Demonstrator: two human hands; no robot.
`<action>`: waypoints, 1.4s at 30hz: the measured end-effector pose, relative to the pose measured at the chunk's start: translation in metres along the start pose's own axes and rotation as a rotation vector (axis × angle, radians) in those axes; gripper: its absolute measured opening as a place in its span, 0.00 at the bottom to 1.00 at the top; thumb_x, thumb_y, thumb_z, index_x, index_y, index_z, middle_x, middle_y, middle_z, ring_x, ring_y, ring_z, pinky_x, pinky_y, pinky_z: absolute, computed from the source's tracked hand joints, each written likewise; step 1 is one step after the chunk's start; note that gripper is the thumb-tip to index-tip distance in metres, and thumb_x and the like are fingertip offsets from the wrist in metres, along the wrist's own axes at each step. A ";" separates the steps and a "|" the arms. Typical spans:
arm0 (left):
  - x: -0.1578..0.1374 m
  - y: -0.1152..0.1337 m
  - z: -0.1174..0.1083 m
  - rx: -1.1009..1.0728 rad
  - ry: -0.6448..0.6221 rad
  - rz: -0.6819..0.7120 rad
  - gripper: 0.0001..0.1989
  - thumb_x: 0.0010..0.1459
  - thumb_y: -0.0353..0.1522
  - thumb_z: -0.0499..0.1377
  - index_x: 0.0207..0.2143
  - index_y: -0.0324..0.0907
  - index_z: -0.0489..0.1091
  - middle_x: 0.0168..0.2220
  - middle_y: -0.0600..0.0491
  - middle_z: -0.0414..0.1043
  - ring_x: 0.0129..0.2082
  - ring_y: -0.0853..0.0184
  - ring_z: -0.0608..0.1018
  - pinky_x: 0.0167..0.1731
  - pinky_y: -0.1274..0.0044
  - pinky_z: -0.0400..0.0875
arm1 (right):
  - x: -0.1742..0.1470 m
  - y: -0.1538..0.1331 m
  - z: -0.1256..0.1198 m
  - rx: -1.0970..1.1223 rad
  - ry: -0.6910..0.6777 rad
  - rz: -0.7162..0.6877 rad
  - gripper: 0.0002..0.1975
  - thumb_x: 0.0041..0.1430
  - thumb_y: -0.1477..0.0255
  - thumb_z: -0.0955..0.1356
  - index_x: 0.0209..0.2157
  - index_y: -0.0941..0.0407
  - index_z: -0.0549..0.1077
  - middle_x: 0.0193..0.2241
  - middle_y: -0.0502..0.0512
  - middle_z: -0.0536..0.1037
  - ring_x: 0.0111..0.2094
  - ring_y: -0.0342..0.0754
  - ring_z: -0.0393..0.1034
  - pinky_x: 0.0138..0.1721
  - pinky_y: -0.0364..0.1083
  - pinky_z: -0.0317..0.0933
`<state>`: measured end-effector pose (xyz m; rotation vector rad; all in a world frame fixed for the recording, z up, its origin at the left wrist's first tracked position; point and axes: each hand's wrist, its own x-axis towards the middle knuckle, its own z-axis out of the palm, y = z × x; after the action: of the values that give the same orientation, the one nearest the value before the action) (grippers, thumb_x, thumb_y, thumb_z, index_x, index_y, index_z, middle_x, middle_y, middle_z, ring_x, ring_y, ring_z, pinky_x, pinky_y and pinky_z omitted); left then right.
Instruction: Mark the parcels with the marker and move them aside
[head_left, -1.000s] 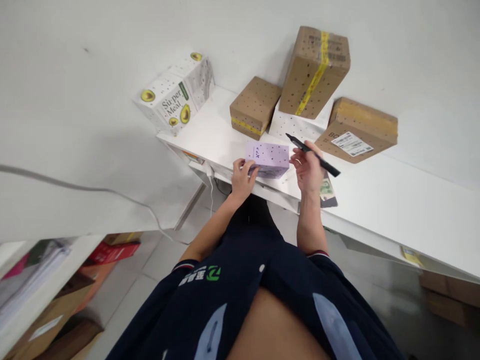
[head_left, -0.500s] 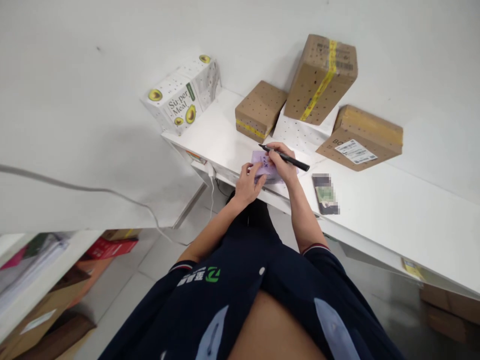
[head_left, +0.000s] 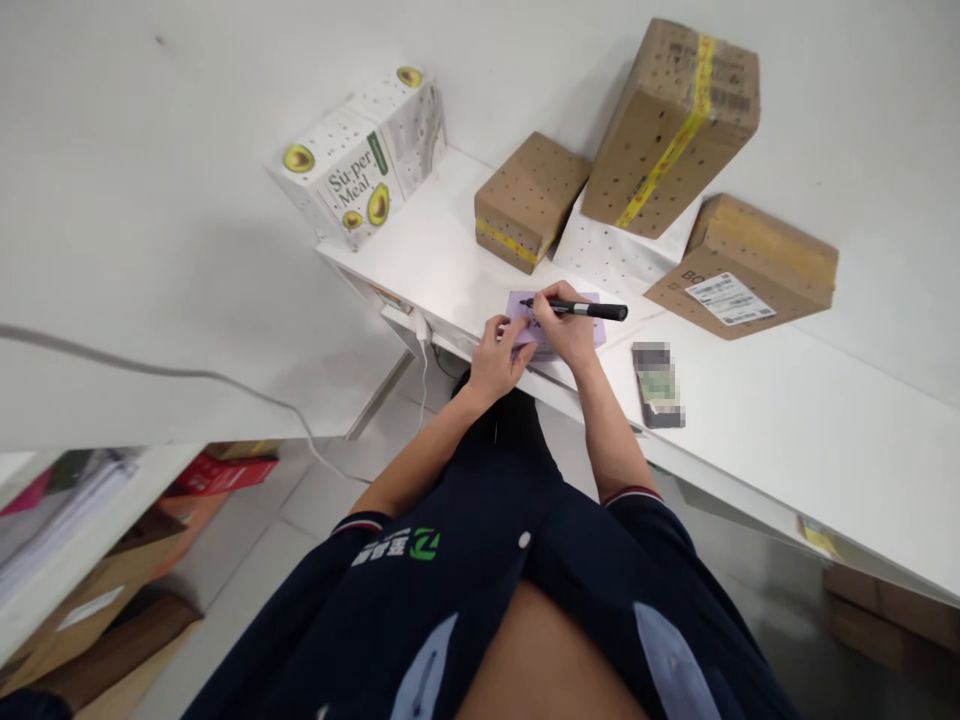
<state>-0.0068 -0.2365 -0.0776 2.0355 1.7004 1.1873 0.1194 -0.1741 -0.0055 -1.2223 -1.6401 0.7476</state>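
My right hand (head_left: pixel 568 327) is closed around a black marker pen (head_left: pixel 606 311), whose tip points left onto the top of a small purple box (head_left: pixel 592 333). Dark handwritten marks show on the box's top, partly covered by my fingers. At the box's left end my left hand (head_left: pixel 498 360) grips it, fingers over the top and thumb along the front side. The box sits at the front edge of the white desk (head_left: pixel 450 265).
Behind my hands stand brown cartons: a low one (head_left: pixel 529 200), a tall yellow-taped one (head_left: pixel 667 130) and a labelled one (head_left: pixel 742 265). A white avocado-print box (head_left: pixel 360 165) is at left. A phone-like item (head_left: pixel 658 385), partly pixelated, lies right. A cable (head_left: pixel 225 377) hangs at left.
The marker's tip has gone from above the box's far edge down to its top, and the pen lies flatter. My left hand still holds the box; the view has shifted slightly.
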 end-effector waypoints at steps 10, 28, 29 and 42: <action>0.000 -0.001 -0.001 0.007 -0.056 -0.037 0.29 0.68 0.51 0.48 0.59 0.40 0.68 0.54 0.40 0.63 0.46 0.60 0.76 0.41 0.71 0.75 | 0.000 0.001 0.000 0.022 -0.007 -0.012 0.10 0.58 0.66 0.66 0.25 0.53 0.65 0.20 0.43 0.67 0.24 0.41 0.63 0.31 0.43 0.61; 0.005 -0.004 -0.009 0.105 -0.095 -0.020 0.33 0.66 0.55 0.45 0.59 0.43 0.69 0.55 0.40 0.67 0.46 0.60 0.78 0.32 0.74 0.73 | -0.029 0.031 -0.054 0.104 0.598 0.142 0.16 0.65 0.58 0.61 0.45 0.53 0.68 0.29 0.48 0.73 0.25 0.42 0.67 0.28 0.43 0.63; 0.006 -0.005 -0.009 0.101 -0.096 -0.015 0.33 0.66 0.55 0.45 0.59 0.44 0.69 0.55 0.40 0.67 0.46 0.60 0.77 0.32 0.75 0.73 | -0.037 0.042 -0.065 -0.015 0.610 0.158 0.16 0.65 0.59 0.61 0.47 0.55 0.69 0.34 0.52 0.75 0.29 0.44 0.69 0.33 0.45 0.66; -0.001 -0.007 -0.004 0.034 -0.061 -0.022 0.28 0.68 0.50 0.48 0.60 0.44 0.68 0.56 0.40 0.65 0.48 0.58 0.76 0.38 0.71 0.76 | -0.057 0.088 -0.075 -1.006 -0.147 0.330 0.31 0.66 0.76 0.55 0.70 0.52 0.57 0.63 0.67 0.66 0.57 0.65 0.56 0.54 0.63 0.59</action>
<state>-0.0145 -0.2365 -0.0794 2.0453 1.7216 1.0853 0.2269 -0.2043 -0.0712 -2.2136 -2.0340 0.1494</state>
